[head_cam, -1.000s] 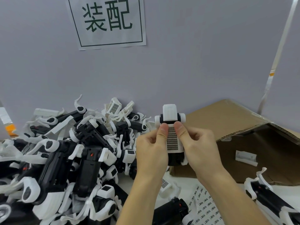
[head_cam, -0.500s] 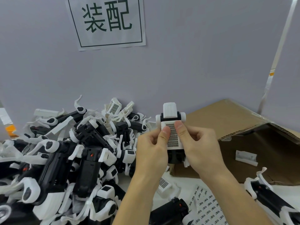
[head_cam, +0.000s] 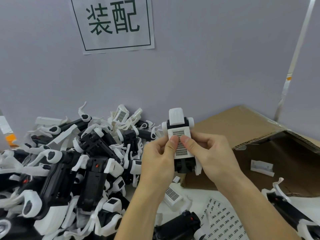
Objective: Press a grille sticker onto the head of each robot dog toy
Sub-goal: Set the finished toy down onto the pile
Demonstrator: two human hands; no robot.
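white-and-black plastic robot dog toy [head_cam: 180,135] is held up between both hands above the table; the left hand [head_cam: 158,161] and right hand [head_cam: 210,155] grip its sides, both thumbs pressing the grey grille sticker [head_cam: 181,144] on its head.

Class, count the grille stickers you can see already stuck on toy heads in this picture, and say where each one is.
3. One on the held toy under both thumbs, one on a head atop the pile by the wall, one on a head below the hands. Others may be hidden in the pile.
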